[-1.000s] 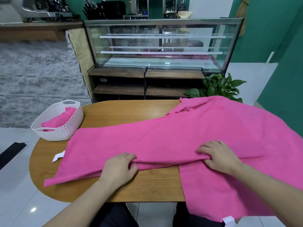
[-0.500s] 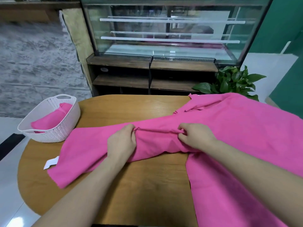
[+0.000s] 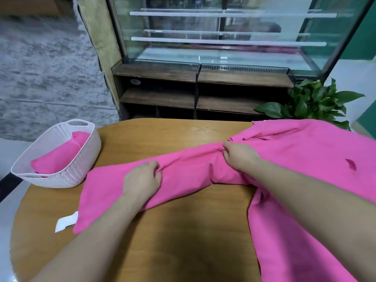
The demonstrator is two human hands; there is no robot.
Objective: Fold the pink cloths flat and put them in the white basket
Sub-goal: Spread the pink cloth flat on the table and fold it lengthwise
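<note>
Both hands (image 3: 142, 180) (image 3: 240, 154) pinch soft pink cloth (image 3: 305, 159) (bunched) on oval wood table (image 3: 183, 241).

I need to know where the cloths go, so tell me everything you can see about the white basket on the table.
The white basket is an oblong, plastic-looking tub with finely perforated, woven-pattern walls and a slot handle at each end. It stands upright at the far left edge of the wooden table. One folded pink cloth already lies inside, leaning toward the far end. Neither hand touches it; the big pink cloth being folded lies just beside it.
</note>
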